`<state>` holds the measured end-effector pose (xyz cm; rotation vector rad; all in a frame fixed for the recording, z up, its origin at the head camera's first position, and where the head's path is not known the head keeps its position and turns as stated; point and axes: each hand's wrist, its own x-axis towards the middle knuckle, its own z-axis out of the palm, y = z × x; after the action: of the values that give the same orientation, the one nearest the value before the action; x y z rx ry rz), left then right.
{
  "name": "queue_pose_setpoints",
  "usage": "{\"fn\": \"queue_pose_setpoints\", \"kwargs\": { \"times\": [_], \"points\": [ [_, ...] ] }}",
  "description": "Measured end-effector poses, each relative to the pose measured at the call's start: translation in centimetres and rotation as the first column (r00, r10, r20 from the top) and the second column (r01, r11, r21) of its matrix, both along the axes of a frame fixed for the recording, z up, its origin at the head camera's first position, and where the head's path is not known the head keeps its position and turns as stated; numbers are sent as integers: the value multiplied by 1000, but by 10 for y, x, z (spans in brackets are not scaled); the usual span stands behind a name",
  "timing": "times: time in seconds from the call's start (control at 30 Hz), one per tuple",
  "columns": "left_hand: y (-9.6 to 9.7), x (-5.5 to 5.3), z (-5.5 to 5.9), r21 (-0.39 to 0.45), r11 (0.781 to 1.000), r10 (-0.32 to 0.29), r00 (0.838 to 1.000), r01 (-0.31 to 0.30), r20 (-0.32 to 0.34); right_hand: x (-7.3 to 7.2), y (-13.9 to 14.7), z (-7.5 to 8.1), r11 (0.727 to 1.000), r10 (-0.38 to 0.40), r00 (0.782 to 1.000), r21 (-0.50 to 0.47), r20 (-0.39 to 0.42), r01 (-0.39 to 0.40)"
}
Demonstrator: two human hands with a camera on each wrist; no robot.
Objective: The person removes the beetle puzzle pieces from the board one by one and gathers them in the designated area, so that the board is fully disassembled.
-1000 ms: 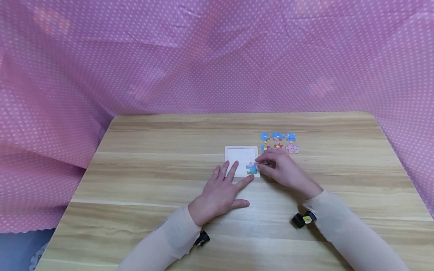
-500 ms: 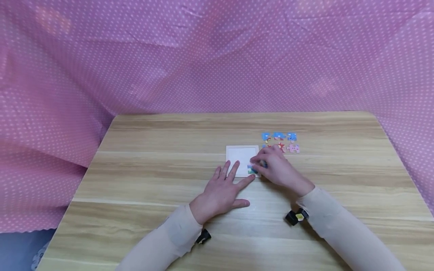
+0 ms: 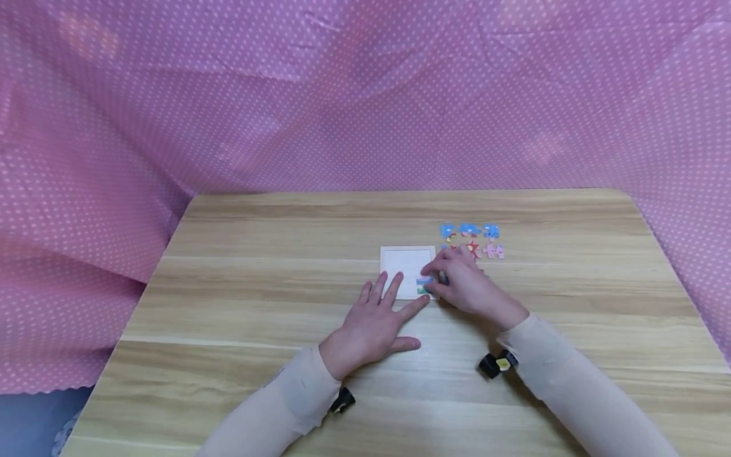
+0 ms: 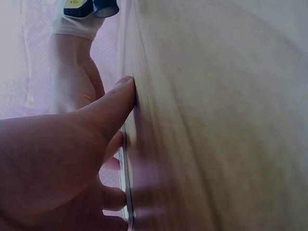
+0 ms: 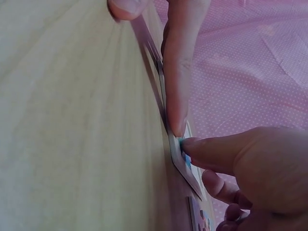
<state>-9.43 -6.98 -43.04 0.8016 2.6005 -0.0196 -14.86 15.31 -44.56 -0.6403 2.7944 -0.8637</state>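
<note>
A shallow white puzzle tray (image 3: 402, 260) lies on the table. My left hand (image 3: 368, 327) has its fingers spread flat, with fingertips resting on the tray's near edge and the thumb on the wood. In the tray's near right corner sits a blue-green puzzle piece (image 3: 422, 285). Thumb and forefinger of my right hand (image 3: 465, 282) pinch at that piece, covering part of it. The right wrist view has the thumb (image 5: 211, 151) touching the piece just inside the tray's raised rim, close to a left fingertip.
Several loose puzzle pieces lie behind my right hand: a blue row (image 3: 469, 229) and, nearer, a red piece (image 3: 473, 249) and a pink piece (image 3: 494, 251). My right hand hides part of this group. A pink dotted cloth (image 3: 365, 114) hangs behind the wooden table (image 3: 257, 285).
My right hand has moved left from the tray's right edge onto the piece in the corner, its fingers now over it. My left hand has stayed in place.
</note>
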Motion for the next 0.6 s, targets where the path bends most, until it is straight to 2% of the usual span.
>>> {"fn": "queue_pose_setpoints", "kwargs": {
  "times": [0.4, 0.6],
  "points": [
    [1, 2, -2, 2, 1000, -1, 1000, 1, -16, -1, 1, 4, 995, -45, 995, -88, 88, 52],
    [1, 2, -4, -3, 1000, 0, 1000, 0, -23, 0, 3, 3, 989, -35, 996, -139, 81, 46]
  ]
}}
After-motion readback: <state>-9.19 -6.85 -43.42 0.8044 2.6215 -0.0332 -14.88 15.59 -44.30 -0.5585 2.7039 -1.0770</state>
